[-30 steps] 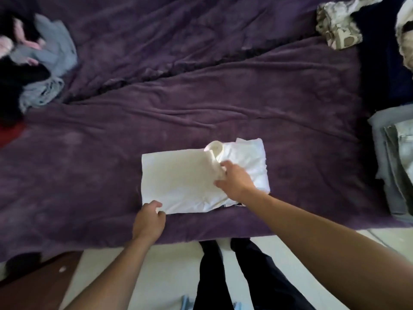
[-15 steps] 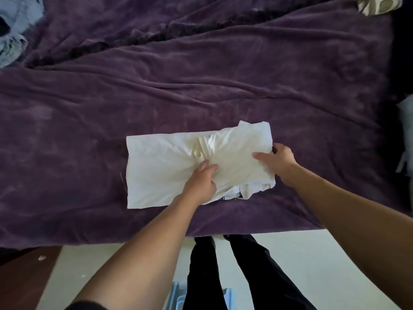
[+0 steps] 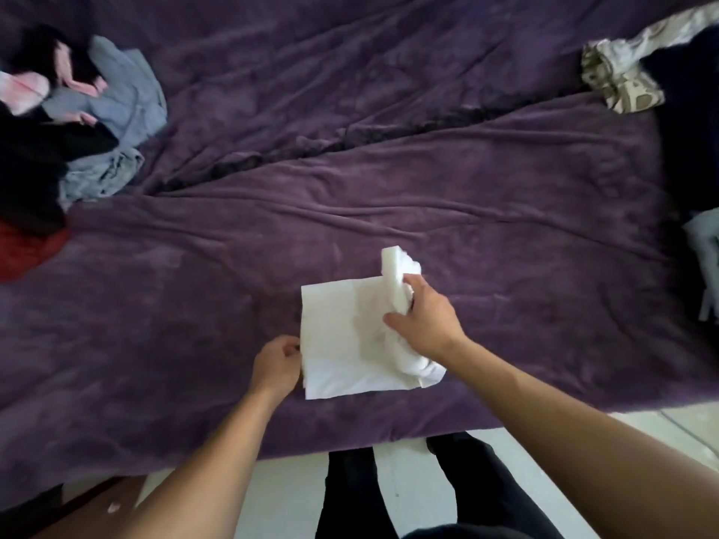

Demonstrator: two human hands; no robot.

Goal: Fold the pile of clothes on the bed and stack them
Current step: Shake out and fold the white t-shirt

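Observation:
A white garment [image 3: 342,336], partly folded, lies near the front edge of the purple bed cover [image 3: 428,196]. My right hand [image 3: 426,320] grips its right part, which is lifted and doubled over toward the left. My left hand [image 3: 277,365] pinches the garment's left edge, near its lower corner. A loose pile of clothes [image 3: 78,122], black, grey-blue, pink and red, sits at the far left of the bed.
More clothes lie at the right: a patterned beige piece [image 3: 622,77], a dark garment [image 3: 688,122] and grey fabric [image 3: 706,262]. The bed's front edge runs just in front of my legs [image 3: 389,484], with pale floor below. A brown surface [image 3: 78,511] is at the bottom left.
My left hand left the garment's middle and now pinches its left edge. My right hand has lifted the right part and brought it over to the left. The view has tilted up.

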